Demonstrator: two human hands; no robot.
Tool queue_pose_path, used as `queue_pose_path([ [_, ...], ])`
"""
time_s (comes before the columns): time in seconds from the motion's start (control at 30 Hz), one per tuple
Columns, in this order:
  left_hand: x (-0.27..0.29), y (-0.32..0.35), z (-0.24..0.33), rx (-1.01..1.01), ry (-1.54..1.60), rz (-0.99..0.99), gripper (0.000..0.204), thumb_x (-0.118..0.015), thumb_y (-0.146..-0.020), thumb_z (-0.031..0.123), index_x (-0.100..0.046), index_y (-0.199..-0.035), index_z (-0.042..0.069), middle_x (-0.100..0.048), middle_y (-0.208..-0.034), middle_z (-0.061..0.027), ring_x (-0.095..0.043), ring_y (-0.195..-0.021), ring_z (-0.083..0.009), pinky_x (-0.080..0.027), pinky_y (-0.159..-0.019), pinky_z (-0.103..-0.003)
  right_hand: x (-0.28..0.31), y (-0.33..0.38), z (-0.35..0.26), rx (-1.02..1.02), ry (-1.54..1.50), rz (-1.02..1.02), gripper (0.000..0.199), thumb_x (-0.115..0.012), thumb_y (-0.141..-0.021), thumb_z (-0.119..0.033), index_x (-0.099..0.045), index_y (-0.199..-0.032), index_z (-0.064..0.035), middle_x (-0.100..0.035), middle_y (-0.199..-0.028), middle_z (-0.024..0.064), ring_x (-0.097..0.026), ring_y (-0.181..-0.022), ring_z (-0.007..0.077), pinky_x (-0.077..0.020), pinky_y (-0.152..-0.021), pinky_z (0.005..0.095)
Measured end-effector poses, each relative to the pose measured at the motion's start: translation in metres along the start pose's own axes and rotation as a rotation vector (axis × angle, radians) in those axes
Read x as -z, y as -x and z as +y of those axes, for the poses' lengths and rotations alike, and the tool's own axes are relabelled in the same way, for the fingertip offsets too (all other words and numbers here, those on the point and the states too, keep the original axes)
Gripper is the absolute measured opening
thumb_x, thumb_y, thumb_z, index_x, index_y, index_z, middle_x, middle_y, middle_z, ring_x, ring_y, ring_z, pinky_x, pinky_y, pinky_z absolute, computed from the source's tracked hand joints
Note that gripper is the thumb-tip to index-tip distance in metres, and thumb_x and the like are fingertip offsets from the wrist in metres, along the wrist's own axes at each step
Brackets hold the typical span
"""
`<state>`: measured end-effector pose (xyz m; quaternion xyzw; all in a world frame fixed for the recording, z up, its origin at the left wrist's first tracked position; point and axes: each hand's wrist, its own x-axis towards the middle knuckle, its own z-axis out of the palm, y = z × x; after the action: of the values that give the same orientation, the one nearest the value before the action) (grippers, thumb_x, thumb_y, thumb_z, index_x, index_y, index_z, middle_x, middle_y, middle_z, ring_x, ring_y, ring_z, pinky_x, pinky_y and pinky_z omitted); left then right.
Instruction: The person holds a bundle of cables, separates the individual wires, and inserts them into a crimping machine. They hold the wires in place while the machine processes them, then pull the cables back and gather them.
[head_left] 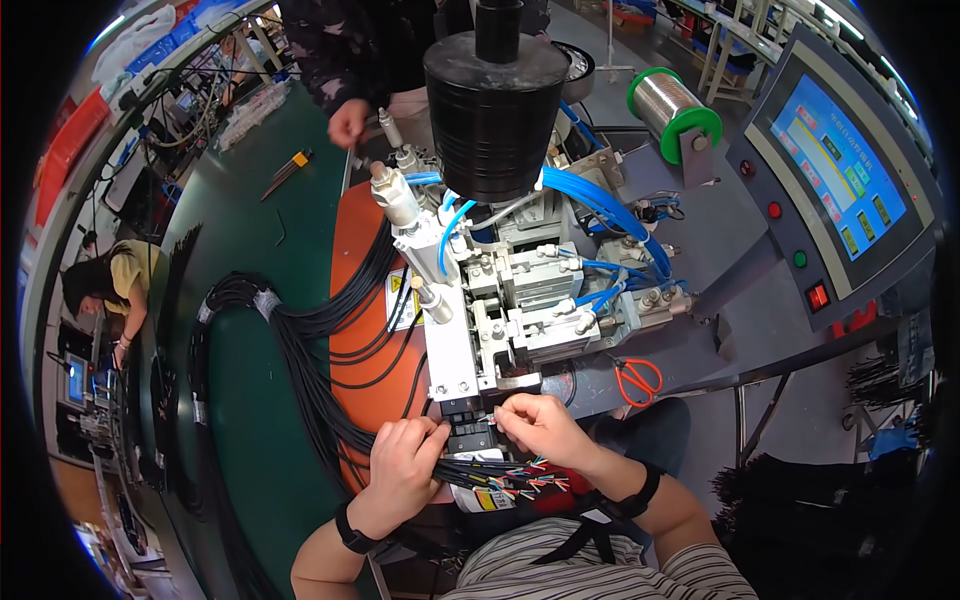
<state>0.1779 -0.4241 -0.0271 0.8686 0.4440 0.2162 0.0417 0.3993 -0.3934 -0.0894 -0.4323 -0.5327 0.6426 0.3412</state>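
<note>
Green bench [250,400] fills the left and centre of the frame. On it, centre, sits the grey machine [520,300] with blue air hoses [600,205] and a big black drum [495,100] on top. Control panel with a lit screen [835,170] at upper right, wire spool with green flanges [675,110] at upper centre-right.

Bundle of black cables [310,330] loops from the left of the bench down to my hands at lower centre, ending in a fan of coloured stripped leads [515,480].

My left hand [400,470] is curled over the cables just left of the machine's black feed slot [468,425], fingers closed on them. My right hand [535,425] pinches a thin lead at the slot with thumb and forefinger.

Red-handled scissors [637,378] lie just right of the machine.

Risk: my fingertips are right at the slot, so they could get nipped if the head cycles. The loose leads could also tangle or go in crooked, since many lie crossed.

Hard to tell which lead I hold; the slot interior is hidden. Another person's hand [348,122] at upper centre, body cut off. Someone else at far left, tiny and distorted.
</note>
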Motion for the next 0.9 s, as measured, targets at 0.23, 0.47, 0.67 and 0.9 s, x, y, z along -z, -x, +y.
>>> queue_pose_path([
  [0.23, -0.0003, 0.0014, 0.0037, 0.006, 0.009, 0.001, 0.040, -0.071, -0.064, 0.000, -0.064, -0.103, 0.002, -0.059, -0.091, -0.0094, -0.059, -0.075, -0.0276, -0.045, -0.065, -0.037, -0.0021, 0.0013, 0.0035, 0.031, -0.009, 0.041, 0.029, -0.059, -0.097, -0.019, -0.061, -0.074, -0.0003, -0.051, -0.053, -0.0031, -0.044, -0.047, 0.0032, -0.0331, -0.044, 0.0244],
  [0.47, 0.0013, 0.0013, 0.0034, 0.016, 0.008, -0.008, 0.041, -0.070, -0.064, 0.000, -0.063, -0.104, 0.002, -0.059, -0.090, -0.0093, -0.060, -0.074, -0.0271, -0.048, -0.064, -0.037, -0.0029, 0.0012, 0.0016, 0.036, -0.011, 0.041, 0.029, -0.059, -0.097, -0.019, -0.061, -0.075, 0.0002, -0.053, -0.054, -0.0023, -0.046, -0.047, 0.0037, -0.0349, -0.044, 0.0244],
  [0.67, 0.0027, 0.0013, 0.0005, 0.018, 0.028, 0.001, 0.041, -0.070, -0.064, -0.001, -0.063, -0.104, 0.002, -0.058, -0.089, -0.0091, -0.062, -0.072, -0.0270, -0.051, -0.062, -0.036, -0.0037, -0.0011, -0.0006, 0.042, 0.007, 0.034, 0.029, -0.059, -0.097, -0.019, -0.062, -0.076, 0.0006, -0.054, -0.054, -0.0020, -0.047, -0.047, 0.0038, -0.0356, -0.044, 0.0244],
  [0.9, 0.0032, 0.0031, 0.0005, 0.026, 0.033, -0.005, 0.040, -0.070, -0.065, -0.001, -0.063, -0.105, 0.002, -0.058, -0.088, -0.0084, -0.062, -0.073, -0.0267, -0.050, -0.061, -0.036, -0.0050, 0.0006, -0.0023, 0.023, -0.014, 0.029, 0.029, -0.059, -0.097, -0.019, -0.062, -0.078, 0.0017, -0.055, -0.056, -0.0010, -0.047, -0.047, 0.0041, -0.0371, -0.045, 0.0236],
])
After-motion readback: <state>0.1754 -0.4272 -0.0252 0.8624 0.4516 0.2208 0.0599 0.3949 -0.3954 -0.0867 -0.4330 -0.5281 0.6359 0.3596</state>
